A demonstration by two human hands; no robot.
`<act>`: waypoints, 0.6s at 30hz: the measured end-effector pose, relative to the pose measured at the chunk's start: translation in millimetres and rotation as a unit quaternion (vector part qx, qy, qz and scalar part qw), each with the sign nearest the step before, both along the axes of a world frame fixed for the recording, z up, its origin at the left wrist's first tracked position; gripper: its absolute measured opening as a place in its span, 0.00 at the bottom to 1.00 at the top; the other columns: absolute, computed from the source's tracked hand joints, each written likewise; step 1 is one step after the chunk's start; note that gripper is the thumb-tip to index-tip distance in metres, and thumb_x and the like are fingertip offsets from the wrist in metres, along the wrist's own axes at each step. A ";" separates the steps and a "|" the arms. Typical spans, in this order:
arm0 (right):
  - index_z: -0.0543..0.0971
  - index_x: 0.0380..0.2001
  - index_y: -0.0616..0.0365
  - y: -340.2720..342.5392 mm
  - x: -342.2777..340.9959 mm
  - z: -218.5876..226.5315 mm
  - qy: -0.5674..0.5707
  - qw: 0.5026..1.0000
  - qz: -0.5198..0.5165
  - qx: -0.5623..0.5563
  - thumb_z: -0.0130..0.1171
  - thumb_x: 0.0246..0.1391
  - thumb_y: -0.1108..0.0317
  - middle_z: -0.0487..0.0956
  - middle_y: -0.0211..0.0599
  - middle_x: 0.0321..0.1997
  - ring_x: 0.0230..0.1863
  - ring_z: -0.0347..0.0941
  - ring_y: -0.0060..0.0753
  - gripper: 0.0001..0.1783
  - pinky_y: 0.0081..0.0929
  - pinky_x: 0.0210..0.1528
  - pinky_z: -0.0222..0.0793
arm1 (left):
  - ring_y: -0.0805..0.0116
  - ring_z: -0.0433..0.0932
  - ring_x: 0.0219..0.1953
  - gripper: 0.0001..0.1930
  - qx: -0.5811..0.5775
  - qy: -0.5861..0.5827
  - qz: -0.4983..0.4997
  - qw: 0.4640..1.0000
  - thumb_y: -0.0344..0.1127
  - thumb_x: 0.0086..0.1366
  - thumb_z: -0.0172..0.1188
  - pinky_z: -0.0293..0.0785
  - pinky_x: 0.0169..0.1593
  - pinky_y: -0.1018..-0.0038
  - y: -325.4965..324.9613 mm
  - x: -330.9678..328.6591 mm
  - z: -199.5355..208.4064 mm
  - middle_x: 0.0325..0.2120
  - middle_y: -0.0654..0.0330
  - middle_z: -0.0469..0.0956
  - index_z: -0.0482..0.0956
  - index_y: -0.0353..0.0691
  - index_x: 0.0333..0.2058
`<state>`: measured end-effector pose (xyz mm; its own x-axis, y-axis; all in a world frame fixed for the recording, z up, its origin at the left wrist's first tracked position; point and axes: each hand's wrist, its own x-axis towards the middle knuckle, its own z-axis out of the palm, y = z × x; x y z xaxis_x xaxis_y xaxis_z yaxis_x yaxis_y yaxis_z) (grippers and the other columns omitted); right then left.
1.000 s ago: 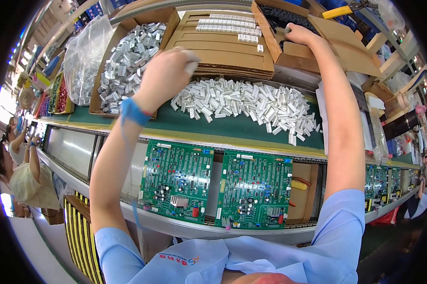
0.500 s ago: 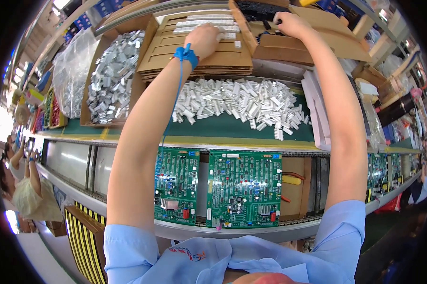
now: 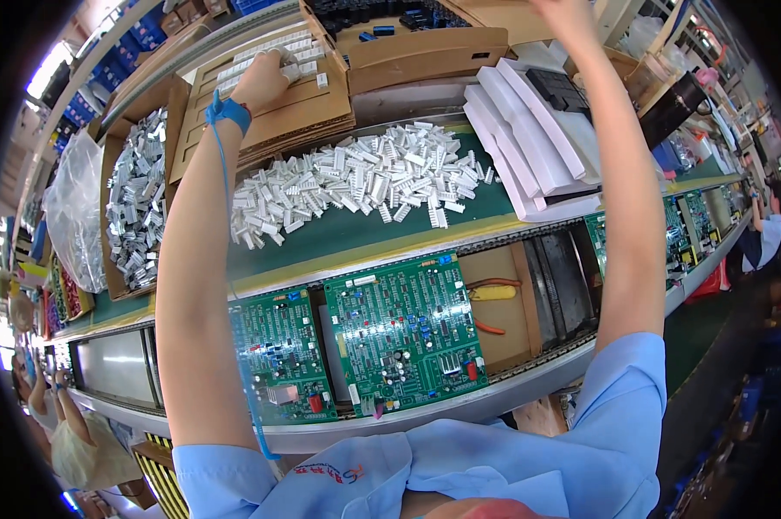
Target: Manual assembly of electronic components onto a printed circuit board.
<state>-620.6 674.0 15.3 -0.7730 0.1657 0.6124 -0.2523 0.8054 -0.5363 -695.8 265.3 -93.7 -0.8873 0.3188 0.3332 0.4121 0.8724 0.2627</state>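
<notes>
My left hand (image 3: 265, 80), a blue wrist strap (image 3: 228, 112) round its wrist, rests at a cardboard tray (image 3: 202, 112) among rows of small white blocks (image 3: 269, 45). Its fingers are curled together at the blocks; what they hold, if anything, is hidden. My right hand (image 3: 568, 16) is at the top edge beside an open carton flap, with its fingers mostly cut off. Below my arms, a green circuit board (image 3: 408, 333) lies on the rail line, with another board (image 3: 273, 359) to its left, partly behind my left forearm.
A heap of white connectors (image 3: 356, 177) covers part of the green shelf. A box of metal pieces (image 3: 137, 208) stands left; a carton with black parts (image 3: 425, 56) is at the back. White foam trays (image 3: 529, 143) are stacked right. Pliers (image 3: 492, 292) lie beside the board.
The view has turned right, so the bench appears shifted left. My right hand has left the black parts in the carton and moved right. My left hand stays at the white blocks.
</notes>
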 end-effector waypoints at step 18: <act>0.79 0.46 0.50 105.2 79.1 -111.5 -0.046 0.986 0.076 0.142 0.61 0.49 0.65 0.77 0.41 0.46 0.48 0.72 0.48 0.18 0.36 0.49 0.68 | 0.74 0.77 0.42 0.20 0.319 -0.170 0.018 0.932 0.41 0.65 0.56 0.73 0.43 0.81 -37.7 208.3 111.6 0.40 0.62 0.76 0.73 0.33 0.51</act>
<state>-541.5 779.2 -96.2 -0.8298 -0.1246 0.5440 -0.3431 0.8826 -0.3213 -487.4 227.6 17.9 -0.9824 0.1197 0.1435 0.1847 0.5049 0.8432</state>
